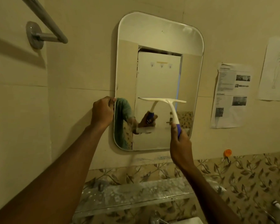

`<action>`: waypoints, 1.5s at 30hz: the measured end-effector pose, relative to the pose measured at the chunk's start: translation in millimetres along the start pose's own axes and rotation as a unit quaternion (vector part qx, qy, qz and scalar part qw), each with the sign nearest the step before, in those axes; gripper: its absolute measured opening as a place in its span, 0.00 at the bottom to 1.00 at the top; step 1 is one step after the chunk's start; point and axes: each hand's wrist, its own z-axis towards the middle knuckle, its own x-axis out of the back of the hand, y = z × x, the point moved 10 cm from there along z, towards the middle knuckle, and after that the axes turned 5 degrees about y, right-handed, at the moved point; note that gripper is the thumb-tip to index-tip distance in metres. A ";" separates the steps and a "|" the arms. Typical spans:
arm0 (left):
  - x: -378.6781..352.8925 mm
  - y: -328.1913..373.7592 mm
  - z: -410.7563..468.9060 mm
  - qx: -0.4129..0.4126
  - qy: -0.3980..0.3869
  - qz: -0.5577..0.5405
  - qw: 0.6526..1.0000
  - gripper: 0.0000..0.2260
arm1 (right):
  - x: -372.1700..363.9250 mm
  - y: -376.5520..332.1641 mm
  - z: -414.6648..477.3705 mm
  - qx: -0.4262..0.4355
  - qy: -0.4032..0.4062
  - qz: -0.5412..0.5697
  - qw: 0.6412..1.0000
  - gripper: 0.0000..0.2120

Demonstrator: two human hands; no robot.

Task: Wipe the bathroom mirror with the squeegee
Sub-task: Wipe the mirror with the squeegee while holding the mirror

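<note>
A rounded rectangular mirror [158,75] hangs on the beige tiled wall. My right hand [180,143] grips the blue handle of a white squeegee [168,104], whose blade lies flat across the glass a little below the mirror's middle. My left hand [103,110] pinches the mirror's left edge at about the same height. The glass reflects a white door, my hand and the squeegee.
A grey towel bar [44,26] sticks out of the wall at upper left. Printed papers [229,96] are taped right of the mirror. An orange hook [227,153] sits lower right. A stained glass shelf [136,193] runs below, with a tap [157,219] under it.
</note>
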 end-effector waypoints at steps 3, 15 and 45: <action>-0.5 1.4 0.4 -0.011 0.007 0.002 1.000 0.16 | -4.2 41.8 -39.4 -0.034 -0.003 -0.005 0.999 0.22; -2.1 -6.3 1.9 0.006 -0.007 -0.008 1.000 0.16 | -3.3 24.0 -43.0 -0.030 -0.013 0.009 0.999 0.19; -3.5 -6.5 2.2 0.008 -0.005 0.005 1.000 0.17 | 38.0 127.2 -83.1 -0.150 0.030 0.014 0.988 0.21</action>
